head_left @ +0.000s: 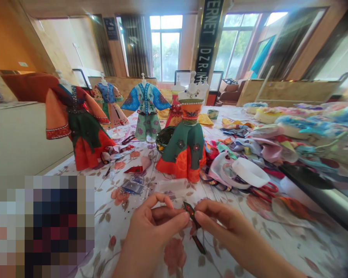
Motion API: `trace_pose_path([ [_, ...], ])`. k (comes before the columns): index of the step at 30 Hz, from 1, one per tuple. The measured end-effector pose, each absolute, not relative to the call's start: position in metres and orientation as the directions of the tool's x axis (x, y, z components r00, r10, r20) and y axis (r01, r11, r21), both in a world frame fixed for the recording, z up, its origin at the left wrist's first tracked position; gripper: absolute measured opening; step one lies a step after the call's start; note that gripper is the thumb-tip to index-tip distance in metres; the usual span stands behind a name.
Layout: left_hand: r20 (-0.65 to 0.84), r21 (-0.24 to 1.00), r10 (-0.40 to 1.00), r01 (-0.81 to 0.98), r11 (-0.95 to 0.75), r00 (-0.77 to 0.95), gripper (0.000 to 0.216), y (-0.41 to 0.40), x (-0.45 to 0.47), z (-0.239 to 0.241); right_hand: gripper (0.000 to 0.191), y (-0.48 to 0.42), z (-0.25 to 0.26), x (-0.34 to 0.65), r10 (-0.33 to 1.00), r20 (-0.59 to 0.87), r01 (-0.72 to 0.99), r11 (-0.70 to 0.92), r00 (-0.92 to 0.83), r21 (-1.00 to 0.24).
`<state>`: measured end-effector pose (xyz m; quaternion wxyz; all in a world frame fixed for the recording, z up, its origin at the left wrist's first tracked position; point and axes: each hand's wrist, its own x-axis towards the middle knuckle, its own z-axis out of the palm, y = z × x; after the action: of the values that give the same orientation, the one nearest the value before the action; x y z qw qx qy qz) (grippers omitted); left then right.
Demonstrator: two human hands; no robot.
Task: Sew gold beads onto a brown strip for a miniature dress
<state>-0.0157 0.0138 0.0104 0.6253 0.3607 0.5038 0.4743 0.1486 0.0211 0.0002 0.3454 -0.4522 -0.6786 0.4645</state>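
Between my two hands is a narrow dark green strip of fabric (pixel 198 244) with red edging and small bead-like dots near its pointed upper end. My left hand (pixel 153 222) pinches it from the left between thumb and forefinger. From the right, my right hand (pixel 220 220) pinches its upper part, and the lower end hangs free over the tablecloth. Just beyond stands a small dress form in a green and orange dress (pixel 188 143), with a beaded necklace at its neck. A clear plastic sheet (pixel 171 188) and a small bag of beads (pixel 133 185) lie nearby.
More dressed mini forms stand behind: a red-green gown (pixel 82 127), a blue jacket outfit (pixel 145 104). Fabric scraps (pixel 266 143), a white tape roll (pixel 251 172), red-handled scissors (pixel 265 191) and a dark device (pixel 316 193) are right. A woven basket (pixel 164 137) sits mid-table. The lower left is pixelated.
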Motion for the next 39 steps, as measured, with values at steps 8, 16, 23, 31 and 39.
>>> trace_pose_path([
  [8, -0.329, 0.905, 0.942, -0.260, 0.336, 0.069, 0.038, 0.013, -0.016, 0.009, 0.024, 0.020, 0.001, 0.150, 0.931, 0.057, 0.275, 0.165, -0.361, -0.947],
  [16, -0.325, 0.922, 0.946, -0.224, 0.316, -0.002, 0.037, 0.013, -0.014, 0.012, 0.025, 0.022, -0.003, 0.152, 0.931, 0.036, 0.359, 0.175, -0.364, -0.917],
  [23, -0.333, 0.921, 0.942, -0.205, 0.333, 0.036, 0.034, 0.013, -0.015, 0.008, 0.024, 0.026, -0.007, 0.155, 0.909, 0.020, 0.358, 0.184, -0.417, -0.915],
  [31, -0.305, 0.923, 0.951, -0.231, 0.307, 0.043, 0.033, 0.017, -0.016, 0.009, 0.026, 0.031, -0.006, 0.157, 0.897, -0.077, 0.238, 0.033, -0.435, -0.971],
  [39, -0.342, 0.917, 0.939, -0.215, 0.337, 0.014, 0.034, 0.016, -0.018, 0.006, 0.031, 0.034, -0.003, 0.167, 0.796, -0.241, 0.220, -0.139, -0.556, -0.965],
])
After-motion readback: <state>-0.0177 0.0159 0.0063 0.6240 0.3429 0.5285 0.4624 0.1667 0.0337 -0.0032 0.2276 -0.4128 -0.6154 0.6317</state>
